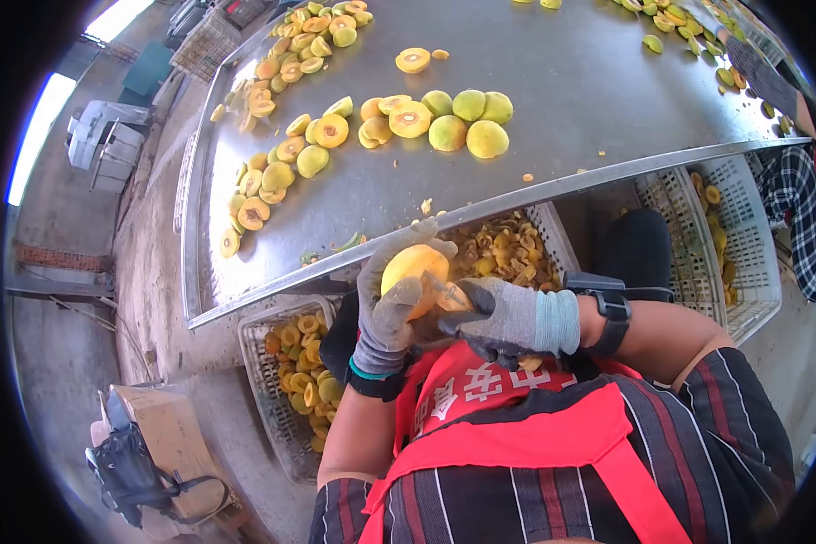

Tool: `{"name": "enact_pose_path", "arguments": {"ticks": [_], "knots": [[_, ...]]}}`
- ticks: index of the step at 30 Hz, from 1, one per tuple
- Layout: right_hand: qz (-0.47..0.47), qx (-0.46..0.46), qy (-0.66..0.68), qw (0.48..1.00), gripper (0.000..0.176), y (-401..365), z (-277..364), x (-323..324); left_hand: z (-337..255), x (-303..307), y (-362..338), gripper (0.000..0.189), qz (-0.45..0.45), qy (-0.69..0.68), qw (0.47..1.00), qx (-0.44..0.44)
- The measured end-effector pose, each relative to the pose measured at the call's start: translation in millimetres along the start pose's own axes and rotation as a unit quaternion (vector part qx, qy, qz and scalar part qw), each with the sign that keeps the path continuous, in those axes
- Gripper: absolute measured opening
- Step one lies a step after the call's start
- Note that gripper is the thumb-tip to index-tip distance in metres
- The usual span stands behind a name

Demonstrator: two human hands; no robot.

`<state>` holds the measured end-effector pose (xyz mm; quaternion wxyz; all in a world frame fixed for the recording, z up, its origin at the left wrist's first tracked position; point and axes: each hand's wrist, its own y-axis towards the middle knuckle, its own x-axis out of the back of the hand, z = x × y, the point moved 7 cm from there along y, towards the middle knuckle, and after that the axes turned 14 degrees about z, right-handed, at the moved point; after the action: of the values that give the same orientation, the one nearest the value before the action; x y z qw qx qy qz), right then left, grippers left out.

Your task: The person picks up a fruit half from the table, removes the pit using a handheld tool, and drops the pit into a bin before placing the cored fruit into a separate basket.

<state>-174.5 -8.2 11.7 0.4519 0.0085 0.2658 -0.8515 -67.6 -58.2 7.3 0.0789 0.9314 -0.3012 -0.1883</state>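
Observation:
Over my lap, my left hand (385,304), in a grey glove, is closed around a yellow peach-like fruit (415,269). My right hand (499,315), also gloved, is closed close beside it on a small metal hand tool (426,283), whose tip is at the fruit's lower side. An orange-coloured piece (453,296) shows between the tool and my right fingers. The right glove hides the tool's handle. Cut fruit halves (410,119) lie on the metal table (535,136) in front, some with the cut face up, others rounded side up.
Below the table edge, a white crate (553,238) holds many scraps. Another crate (272,426) at lower left holds hollowed fruit pieces. White baskets (743,245) stand at right, near another person's gloved arm (762,77). A cardboard box (168,435) and black bag (131,467) sit at left.

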Motion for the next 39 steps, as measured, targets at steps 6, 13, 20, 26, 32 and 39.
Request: {"name": "enact_pose_path", "arguments": {"ticks": [6, 13, 20, 26, 32, 39], "knots": [[-0.183, 0.234, -0.383, 0.874, 0.026, 6, -13, 9, 7, -2, -4, 0.052, 0.033, 0.006, 0.984, 0.177], [-0.08, 0.111, -0.187, 0.973, 0.034, 10, -14, 3, -5, -5, 1, 0.043, 0.0, 0.014, 0.997, 0.073], [-0.014, -0.014, -0.132, 0.991, 0.033, 5, -11, 3, 24, 0, -6, 0.044, 0.026, -0.055, 0.977, 0.204], [-0.004, 0.038, -0.182, 0.983, 0.024, 11, -8, 0, 32, 6, -5, 0.046, 0.071, -0.047, 0.971, 0.223], [0.074, -0.054, 0.073, 0.993, 0.031, 8, -33, -2, 28, 4, -6, 0.042, 0.067, -0.088, 0.975, 0.193], [0.023, -0.087, 0.025, 0.996, 0.018, 9, -21, 1, 32, 6, -3, 0.036, -0.006, -0.054, 0.987, 0.151]]}}
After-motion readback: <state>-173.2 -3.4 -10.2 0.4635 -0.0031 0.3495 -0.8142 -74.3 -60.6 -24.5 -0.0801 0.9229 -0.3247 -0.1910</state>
